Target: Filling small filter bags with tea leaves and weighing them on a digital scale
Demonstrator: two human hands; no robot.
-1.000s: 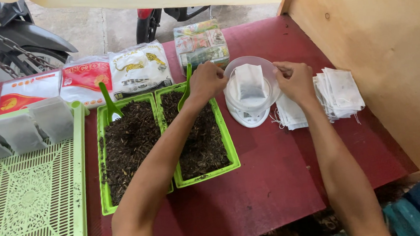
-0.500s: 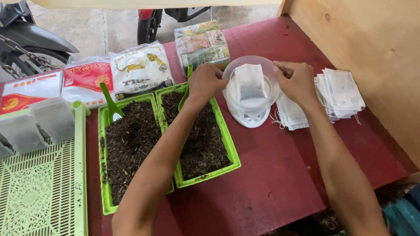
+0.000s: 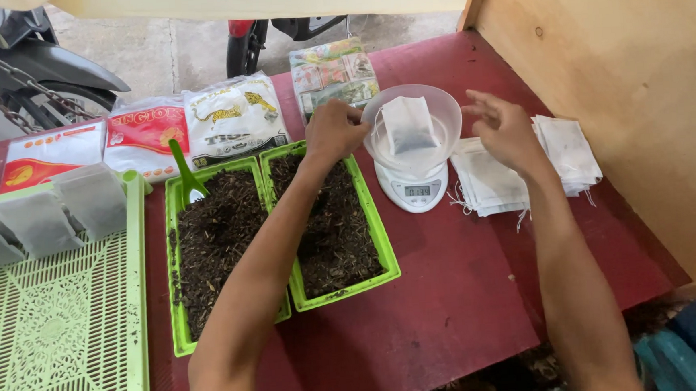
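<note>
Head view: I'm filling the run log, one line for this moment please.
left hand: at bowl rim | right hand: open, beside bowl | pouch: in bowl on scale

We have a single view, from a camera worn on the person's head, looking steeply down and forward over the red table [image 3: 452,310]. It sits close enough that both forearms enter from the bottom edge and reach up into the middle of the picture, the left hand [image 3: 333,132] and right hand [image 3: 505,129] lying near the centre. The table's near edge runs along the bottom, its far edge near the top, with concrete floor [image 3: 170,45] beyond. A wooden wall [image 3: 639,81] closes the right side; a pale green tray [image 3: 57,318] is cut off at the left. No second view shares the scene.
</note>
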